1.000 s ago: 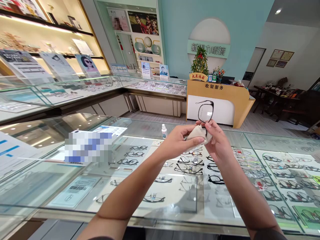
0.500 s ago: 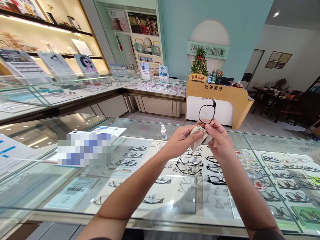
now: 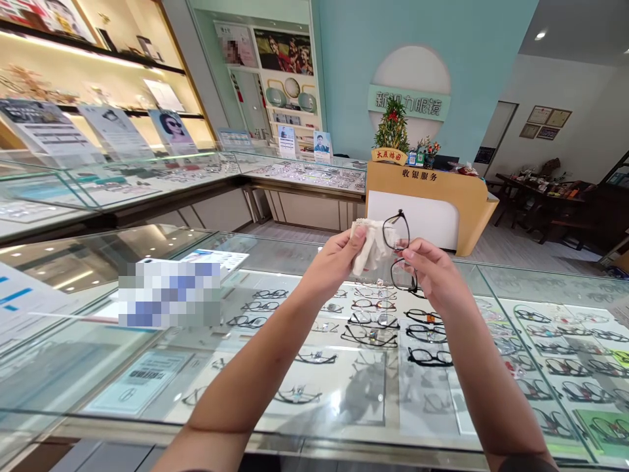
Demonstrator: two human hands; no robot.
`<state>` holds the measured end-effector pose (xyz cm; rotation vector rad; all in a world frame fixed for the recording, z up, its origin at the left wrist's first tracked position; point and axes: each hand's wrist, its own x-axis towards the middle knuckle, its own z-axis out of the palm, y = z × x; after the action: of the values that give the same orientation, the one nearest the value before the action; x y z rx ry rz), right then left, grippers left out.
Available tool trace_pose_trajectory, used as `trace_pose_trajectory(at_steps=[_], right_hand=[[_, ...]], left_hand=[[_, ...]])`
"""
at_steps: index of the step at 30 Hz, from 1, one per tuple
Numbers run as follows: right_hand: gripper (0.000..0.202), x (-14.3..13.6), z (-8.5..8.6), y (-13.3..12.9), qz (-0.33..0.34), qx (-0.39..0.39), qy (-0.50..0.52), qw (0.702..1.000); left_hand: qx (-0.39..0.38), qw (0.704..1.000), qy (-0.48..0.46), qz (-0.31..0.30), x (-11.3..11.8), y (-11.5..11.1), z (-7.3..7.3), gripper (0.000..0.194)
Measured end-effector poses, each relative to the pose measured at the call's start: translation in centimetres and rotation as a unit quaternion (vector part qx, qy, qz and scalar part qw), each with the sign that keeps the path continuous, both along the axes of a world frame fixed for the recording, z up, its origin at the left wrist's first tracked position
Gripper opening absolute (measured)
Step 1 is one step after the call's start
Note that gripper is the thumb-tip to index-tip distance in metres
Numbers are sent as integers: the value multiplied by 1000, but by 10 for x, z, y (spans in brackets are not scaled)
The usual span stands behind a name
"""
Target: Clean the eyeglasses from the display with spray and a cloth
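Note:
Above the glass display counter (image 3: 344,410), my right hand (image 3: 435,265) pinches a pair of black-framed eyeglasses (image 3: 409,229) near the bridge. The glasses are turned upright, one lens above the fingers and the other below them. A crumpled cream cloth (image 3: 369,249) is gripped in my left hand (image 3: 339,259), thumb on top. The cloth lies just left of the upper lens; whether it touches the rim I cannot tell. Behind the left hand, the small white spray bottle is almost wholly hidden.
Under the counter glass lie rows of eyeglass frames (image 3: 430,357). White printed sheets (image 3: 216,257) rest on the counter at the left. Farther back stand a wooden cashier desk (image 3: 474,203) and another glass showcase (image 3: 314,174).
My left hand has drawn the cloth left, off the lower lens, and the cloth has opened out. Both lenses now show. The glasses have dropped slightly and turned.

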<state>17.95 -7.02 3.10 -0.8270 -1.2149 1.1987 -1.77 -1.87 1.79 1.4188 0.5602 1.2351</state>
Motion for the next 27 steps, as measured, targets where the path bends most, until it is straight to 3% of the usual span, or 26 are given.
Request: trace_pose_trajectory(at_steps=[7,19,27], right_hand=[[42,-4,-4,2,27,6,-48,998],[37,-4,-3,1,54,25,-68,996],[43,-8,0,-4,91,14,-97,991]], left_hand=[[8,1000,10,22,-1,0,1,71],[23,999,40,-26,-5,-7,7,51],[-1,1000,8,-2,-3,-7,7,57]])
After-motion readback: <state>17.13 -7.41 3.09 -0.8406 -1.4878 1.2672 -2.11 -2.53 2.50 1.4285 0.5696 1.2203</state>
